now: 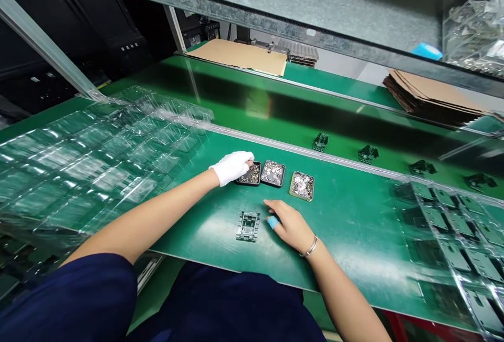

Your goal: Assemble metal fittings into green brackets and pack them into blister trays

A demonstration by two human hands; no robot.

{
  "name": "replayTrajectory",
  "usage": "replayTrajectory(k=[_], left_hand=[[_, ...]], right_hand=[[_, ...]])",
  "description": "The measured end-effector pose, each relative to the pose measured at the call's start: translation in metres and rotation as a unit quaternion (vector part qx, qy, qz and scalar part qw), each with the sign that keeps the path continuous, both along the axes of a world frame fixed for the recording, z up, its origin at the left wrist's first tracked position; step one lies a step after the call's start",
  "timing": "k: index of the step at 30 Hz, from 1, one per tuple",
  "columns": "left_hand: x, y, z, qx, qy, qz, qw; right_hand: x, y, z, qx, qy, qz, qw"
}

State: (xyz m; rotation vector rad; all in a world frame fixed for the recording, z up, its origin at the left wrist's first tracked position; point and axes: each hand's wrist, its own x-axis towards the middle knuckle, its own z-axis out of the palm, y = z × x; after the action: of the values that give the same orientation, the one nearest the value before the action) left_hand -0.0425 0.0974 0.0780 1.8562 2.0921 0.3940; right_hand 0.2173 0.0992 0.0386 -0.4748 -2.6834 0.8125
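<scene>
My left hand, in a white glove with bare fingertips, reaches over the leftmost black tray of small metal parts. Its fingers are drawn together; whatever lies between them is too small to make out. Beside that tray sits a second black tray of small silvery parts. A third, yellowish-edged tray with shiny small parts stands further right. My right hand, with blue tape round one digit and a bracelet at the wrist, hovers open and holds nothing. Left of it, a rectangular metal frame part lies flat on the green tabletop.
Stacked clear plastic blister trays cover the left side. On the right, another clear tray holds several flat metal parts. Several dark metal pieces stand along the back. A metal shelf overhangs the bench, with cardboard sheets behind.
</scene>
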Motion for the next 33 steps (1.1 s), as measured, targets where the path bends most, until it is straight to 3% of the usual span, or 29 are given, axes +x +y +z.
replayTrajectory(k=[4, 7, 10, 19, 22, 25, 28, 30, 33], left_hand=[[0.020, -0.036, 0.012, 0.041, -0.126, -0.001, 0.991], [0.048, -0.071, 0.016, 0.057, -0.350, -0.002, 0.935], [0.071, -0.097, 0.017, 0.040, -0.443, -0.012, 0.896], [0.087, -0.130, 0.004, 0.032, -0.408, -0.018, 0.912], [0.082, -0.141, 0.000, 0.053, -0.342, -0.008, 0.938], [0.072, -0.148, -0.012, 0.109, -0.276, 0.046, 0.954], [0.067, -0.146, -0.032, 0.108, -0.238, 0.016, 0.965], [0.068, -0.142, -0.044, 0.090, -0.221, -0.010, 0.971], [0.073, -0.136, -0.056, 0.094, -0.224, 0.009, 0.970]], right_hand=[[-0.003, -0.005, 0.011, -0.027, 0.070, -0.051, 0.996], [-0.011, -0.017, 0.027, -0.038, 0.157, -0.091, 0.983], [-0.020, -0.028, 0.035, -0.008, 0.206, -0.092, 0.974], [-0.015, -0.046, 0.022, 0.155, 0.183, 0.038, 0.970], [-0.011, -0.042, 0.025, 0.122, 0.169, 0.054, 0.977], [-0.009, -0.031, 0.027, 0.042, 0.165, -0.028, 0.985], [-0.010, -0.021, 0.024, -0.030, 0.160, -0.092, 0.982], [-0.013, -0.020, 0.020, -0.054, 0.143, -0.083, 0.985], [-0.017, -0.023, 0.013, -0.072, 0.132, -0.073, 0.986]])
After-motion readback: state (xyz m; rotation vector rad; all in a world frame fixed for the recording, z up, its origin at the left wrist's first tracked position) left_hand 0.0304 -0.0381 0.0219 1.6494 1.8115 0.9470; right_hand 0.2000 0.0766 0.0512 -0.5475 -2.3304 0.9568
